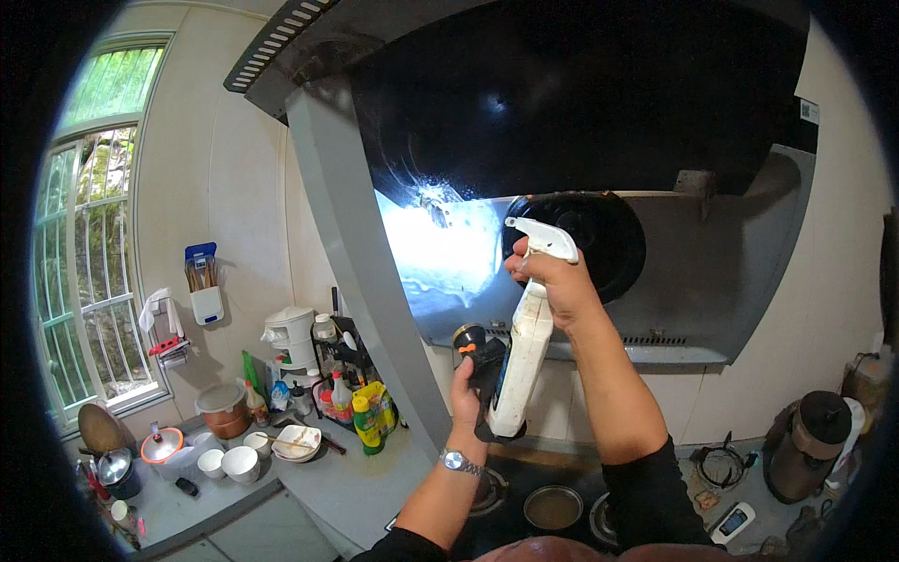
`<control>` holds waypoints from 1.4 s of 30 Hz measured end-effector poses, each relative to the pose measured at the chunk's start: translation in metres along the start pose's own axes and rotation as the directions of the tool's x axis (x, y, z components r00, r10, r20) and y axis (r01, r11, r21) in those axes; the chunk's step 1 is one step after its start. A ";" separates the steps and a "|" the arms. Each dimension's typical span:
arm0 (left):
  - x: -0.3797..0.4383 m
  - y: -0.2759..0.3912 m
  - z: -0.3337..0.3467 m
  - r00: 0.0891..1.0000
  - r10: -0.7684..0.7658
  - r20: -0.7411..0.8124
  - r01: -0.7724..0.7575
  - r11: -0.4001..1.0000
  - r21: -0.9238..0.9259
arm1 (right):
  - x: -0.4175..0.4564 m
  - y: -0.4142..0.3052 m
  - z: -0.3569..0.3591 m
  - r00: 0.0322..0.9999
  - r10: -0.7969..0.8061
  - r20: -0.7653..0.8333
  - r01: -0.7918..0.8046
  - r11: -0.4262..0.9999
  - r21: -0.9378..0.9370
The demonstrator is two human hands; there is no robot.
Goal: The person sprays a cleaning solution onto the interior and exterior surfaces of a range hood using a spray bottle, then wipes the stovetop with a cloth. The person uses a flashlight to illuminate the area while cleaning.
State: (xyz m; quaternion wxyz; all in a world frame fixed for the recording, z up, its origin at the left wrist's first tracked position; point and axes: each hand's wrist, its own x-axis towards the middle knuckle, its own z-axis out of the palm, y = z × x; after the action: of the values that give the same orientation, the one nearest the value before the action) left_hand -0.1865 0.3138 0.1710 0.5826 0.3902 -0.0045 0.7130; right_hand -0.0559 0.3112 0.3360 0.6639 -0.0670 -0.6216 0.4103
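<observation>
My right hand (558, 277) grips a white trigger spray bottle (525, 351) by its neck, fingers around the trigger; its nozzle points left. Lower down, my left hand (465, 397) is closed around a black lamp (469, 341) with an orange part, partly hidden behind the bottle. A bright patch of light lies on the grey inner panel of a range hood (449, 253), whose dark raised cover (583, 105) spans the top. Behind the bottle's head sits a round black hood inlet (611, 246). A metal bracket (437, 209) shows at the bright patch's upper edge.
Below my arms is a gas stove (553, 507). The left counter (365, 485) carries white bowls (241, 464), sauce bottles, a green-and-yellow bottle (366, 428) and a lidded pot (223, 411). On the right stand a dark brown appliance (806, 446), a coiled cable (723, 467) and a small white device (733, 523).
</observation>
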 end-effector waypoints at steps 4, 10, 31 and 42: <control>-0.019 -0.001 -0.005 0.993 0.109 -0.044 -0.105 0.990 0.092 | -0.006 -0.010 -0.006 0.995 0.097 -0.006 -0.097 0.995 0.018; -0.073 0.041 -0.008 0.995 0.080 -0.065 -0.041 0.881 0.471 | -0.005 -0.014 -0.016 1.000 0.010 -0.016 -0.010 1.000 -0.022; -0.119 0.073 0.018 0.988 -0.148 -0.045 0.155 0.928 0.340 | 0.039 0.041 0.027 0.983 -0.057 0.173 0.110 0.942 -0.317; -0.118 0.080 0.019 0.985 -0.175 -0.006 0.168 0.936 0.310 | 0.036 0.009 0.048 0.956 -0.248 0.158 0.278 0.938 -0.209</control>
State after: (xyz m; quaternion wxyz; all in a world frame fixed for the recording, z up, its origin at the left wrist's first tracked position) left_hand -0.2407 0.1821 0.1535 0.5740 0.4833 0.1350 0.6471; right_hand -0.1059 0.3195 0.3690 0.6588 -0.0325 -0.7099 0.2467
